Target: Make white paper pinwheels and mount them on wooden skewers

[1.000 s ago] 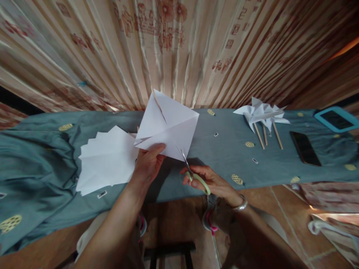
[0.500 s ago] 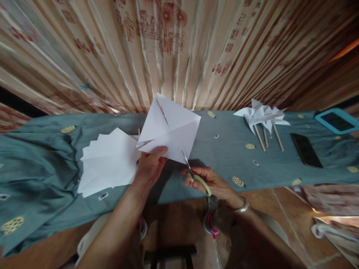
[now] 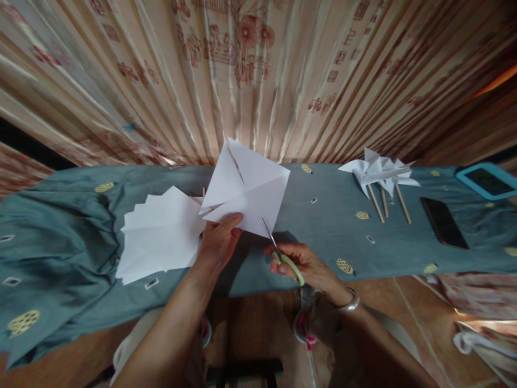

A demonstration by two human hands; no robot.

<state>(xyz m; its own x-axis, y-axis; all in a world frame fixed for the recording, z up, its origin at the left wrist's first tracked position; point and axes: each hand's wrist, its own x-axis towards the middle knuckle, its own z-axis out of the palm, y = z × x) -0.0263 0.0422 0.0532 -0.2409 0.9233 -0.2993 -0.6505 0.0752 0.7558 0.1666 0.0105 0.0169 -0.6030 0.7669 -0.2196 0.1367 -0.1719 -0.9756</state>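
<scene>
My left hand (image 3: 218,242) holds up a white square sheet of paper (image 3: 246,186) by its lower edge, thumb pressed on the front. The sheet shows crease lines and a slit cut in from its top corner. My right hand (image 3: 301,264) grips green-handled scissors (image 3: 283,253), whose blades point up-left into the sheet's lower right edge. Both hands hover over the near edge of a table covered in grey-green cloth (image 3: 315,231).
A fanned stack of white sheets (image 3: 161,234) lies left of my left hand. Finished paper pinwheels on wooden sticks (image 3: 379,175) lie at the right, beside a black phone (image 3: 444,229) and a blue-framed tablet (image 3: 487,180). A patterned curtain hangs behind.
The scissor blades have moved slightly further into the sheet's lower right edge. The view has shifted a little; both hands keep their hold.
</scene>
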